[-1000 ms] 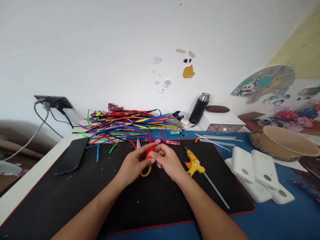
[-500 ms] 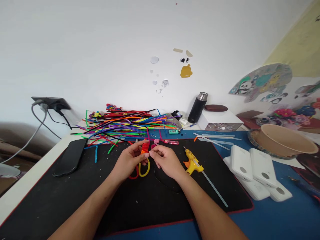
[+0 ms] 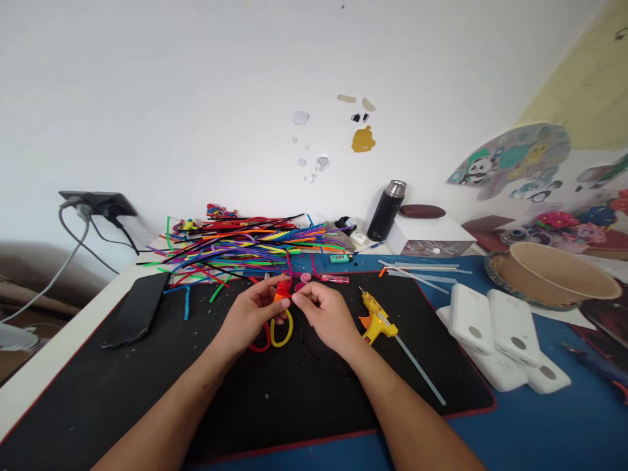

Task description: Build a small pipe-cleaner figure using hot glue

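Observation:
My left hand (image 3: 255, 313) is closed on a small red and orange pipe-cleaner piece (image 3: 283, 290) over the middle of the black mat (image 3: 304, 412). Fingertips of my right hand (image 3: 326, 314) pinch at that piece's right side, beside the left fingertips. A pink stem rises behind the piece. Just beyond my right hand is a pink spiral (image 3: 305, 278). Scissors (image 3: 281, 330) with red and yellow handles lie below my left hand, partly hidden by it. A yellow glue gun (image 3: 379, 318) rests right of my right hand, a glue stick protruding from its back.
Colourful pipe cleaners (image 3: 240, 245) are heaped at the back. A phone (image 3: 137, 309) lies left. Loose glue sticks (image 3: 426, 268), white devices (image 3: 495, 333) and a beige bowl (image 3: 559, 275) are on the right. A black flask (image 3: 386, 212) leans near a white box (image 3: 430, 234).
The view has shifted very slightly. Both hands remain together at the red piece, with only a small change in its tilt.

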The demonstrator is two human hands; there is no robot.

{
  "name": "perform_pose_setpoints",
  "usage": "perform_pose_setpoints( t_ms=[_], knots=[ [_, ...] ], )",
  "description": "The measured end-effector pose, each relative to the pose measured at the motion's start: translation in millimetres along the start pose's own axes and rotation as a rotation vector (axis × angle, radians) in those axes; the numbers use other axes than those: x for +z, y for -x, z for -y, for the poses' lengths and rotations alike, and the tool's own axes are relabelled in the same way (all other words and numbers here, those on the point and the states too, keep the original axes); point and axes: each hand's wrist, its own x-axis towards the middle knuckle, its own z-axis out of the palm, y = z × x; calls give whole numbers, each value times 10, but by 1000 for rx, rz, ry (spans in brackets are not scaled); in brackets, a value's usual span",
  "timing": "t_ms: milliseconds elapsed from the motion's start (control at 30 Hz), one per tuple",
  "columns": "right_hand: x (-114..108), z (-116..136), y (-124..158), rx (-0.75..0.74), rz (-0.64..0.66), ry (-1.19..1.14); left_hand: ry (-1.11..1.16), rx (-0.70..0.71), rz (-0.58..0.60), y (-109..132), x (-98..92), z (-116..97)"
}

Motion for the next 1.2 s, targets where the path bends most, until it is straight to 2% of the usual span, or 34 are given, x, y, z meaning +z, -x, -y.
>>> perform_pose_setpoints(
  t_ms=[533, 733, 967, 1200],
  knots=[
    [-1, 1, -2, -12, 11, 24, 75, -19, -11, -5, -9, 23],
    [0, -11, 0, -20, 7, -2, 171, -56, -2, 23, 14, -19],
    [20, 4, 8, -17, 8, -38, 319, -105, 47, 64, 61, -60],
    [29, 22, 11, 3, 41, -146, 310, -101, 156, 93, 62, -84]
  ],
)
